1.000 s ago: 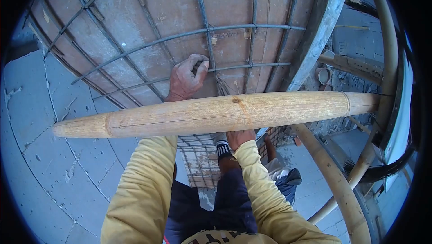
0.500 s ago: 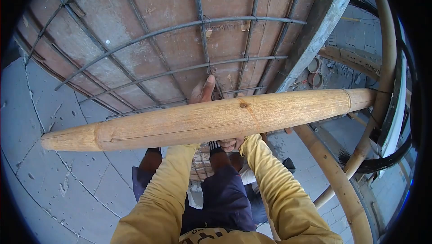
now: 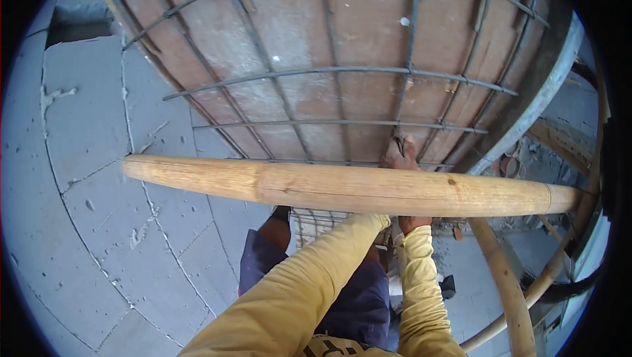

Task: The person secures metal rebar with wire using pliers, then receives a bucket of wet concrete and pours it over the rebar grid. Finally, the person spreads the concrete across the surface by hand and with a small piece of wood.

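Behind the pole (image 3: 355, 189), my left hand (image 3: 398, 153) reaches the rebar (image 3: 342, 70), grasp hidden; right hand (image 3: 413, 223) likewise unclear; upper crossings look tied, lower ones left.

My left hand (image 3: 399, 153) pokes up just above the bamboo pole (image 3: 355, 189), fingers against the rebar grid (image 3: 342, 70), at a vertical bar where it crosses the lower horizontal bars. Most of that hand is hidden behind the pole, so I cannot tell how it grips. The rebar is dark grey steel, bars crossing in a mesh with wire ties at the joints, standing close in front of reddish-brown formwork boards (image 3: 368, 27). My right hand (image 3: 415, 223) shows only at the wrist just below the pole, the rest hidden.
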`<state>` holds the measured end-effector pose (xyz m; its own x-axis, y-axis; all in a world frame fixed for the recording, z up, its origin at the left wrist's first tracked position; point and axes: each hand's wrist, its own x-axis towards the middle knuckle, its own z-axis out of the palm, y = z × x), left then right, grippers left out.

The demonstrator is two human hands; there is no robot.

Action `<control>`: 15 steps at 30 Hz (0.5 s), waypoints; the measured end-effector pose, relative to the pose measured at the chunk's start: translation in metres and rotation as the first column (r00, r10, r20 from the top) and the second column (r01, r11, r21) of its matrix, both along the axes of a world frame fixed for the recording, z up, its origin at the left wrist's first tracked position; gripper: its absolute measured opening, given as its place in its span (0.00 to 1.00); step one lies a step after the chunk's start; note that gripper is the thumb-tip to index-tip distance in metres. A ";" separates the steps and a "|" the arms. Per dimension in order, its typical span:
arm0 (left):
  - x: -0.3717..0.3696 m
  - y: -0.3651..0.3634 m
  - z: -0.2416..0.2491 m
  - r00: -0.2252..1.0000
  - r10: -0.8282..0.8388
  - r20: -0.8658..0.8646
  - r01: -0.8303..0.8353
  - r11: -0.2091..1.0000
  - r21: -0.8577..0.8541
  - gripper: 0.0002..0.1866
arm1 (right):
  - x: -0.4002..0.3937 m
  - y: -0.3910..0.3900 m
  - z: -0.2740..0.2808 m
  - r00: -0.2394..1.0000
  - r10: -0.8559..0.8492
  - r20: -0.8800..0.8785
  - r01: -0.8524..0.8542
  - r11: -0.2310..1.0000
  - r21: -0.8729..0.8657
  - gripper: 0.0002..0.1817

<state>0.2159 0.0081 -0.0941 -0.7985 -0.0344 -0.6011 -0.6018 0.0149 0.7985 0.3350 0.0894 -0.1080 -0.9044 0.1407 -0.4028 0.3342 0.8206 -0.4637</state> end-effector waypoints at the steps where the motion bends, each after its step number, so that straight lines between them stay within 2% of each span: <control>1: -0.002 -0.005 0.004 1.000 -0.008 0.010 0.008 1.000 0.023 0.30 | 0.001 0.001 0.000 0.970 -0.131 0.207 0.208 0.885 -0.416 0.20; 2: -0.004 -0.008 0.008 1.000 -0.011 0.023 0.010 0.999 0.051 0.30 | 0.004 0.004 0.001 0.885 -0.142 0.443 0.439 0.572 -0.693 0.19; 3: -0.007 -0.012 0.010 0.999 -0.018 0.034 0.015 0.997 0.073 0.30 | 0.003 0.005 0.005 0.768 -0.031 0.639 0.637 0.143 -0.758 0.19; 4: -0.011 -0.017 0.011 0.999 -0.031 0.034 0.028 0.996 0.085 0.30 | -0.001 0.004 0.008 0.651 0.176 0.738 0.751 -0.289 -0.593 0.18; 5: -0.015 -0.021 0.014 0.999 -0.039 0.037 0.035 0.994 0.105 0.30 | -0.008 -0.001 0.007 0.567 0.426 0.705 0.758 -0.605 -0.243 0.18; 6: -0.018 -0.025 0.017 0.998 -0.052 0.042 0.047 0.991 0.126 0.29 | -0.012 -0.009 0.006 0.526 0.652 0.546 0.669 -0.714 0.208 0.18; 8: -0.022 -0.029 0.020 0.994 -0.086 0.060 0.075 0.984 0.164 0.29 | -0.002 -0.030 -0.003 0.666 0.479 0.572 0.579 -0.815 0.008 0.20; 9: -0.024 -0.032 0.023 0.992 -0.105 0.068 0.091 0.979 0.184 0.29 | -0.006 -0.037 0.001 0.727 0.378 0.573 0.518 -0.850 -0.096 0.22; 12: -0.033 -0.041 0.032 0.976 -0.195 0.100 0.167 0.957 0.239 0.29 | -0.019 -0.037 0.018 0.634 0.137 0.761 0.662 -0.606 -0.442 0.25; 13: -0.039 -0.048 0.035 0.962 -0.248 0.115 0.213 0.943 0.256 0.28 | -0.010 -0.024 -0.001 0.745 0.033 0.666 0.617 -0.411 -0.671 0.22; 14: -0.048 -0.055 0.036 0.945 -0.301 0.129 0.258 0.928 0.270 0.28 | 0.000 -0.011 -0.020 0.835 -0.042 0.548 0.535 -0.164 -0.829 0.20; 15: -0.059 -0.061 0.037 0.922 -0.361 0.140 0.314 0.909 0.276 0.28 | 0.019 0.012 -0.051 0.948 -0.085 0.307 0.319 0.280 -0.906 0.19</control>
<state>0.1564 -0.0532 -0.0570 -0.6105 0.3831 -0.6932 -0.7315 0.0630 0.6790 0.3542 0.1011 -0.1593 -0.8089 -0.2684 -0.5230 0.5822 -0.2419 -0.7763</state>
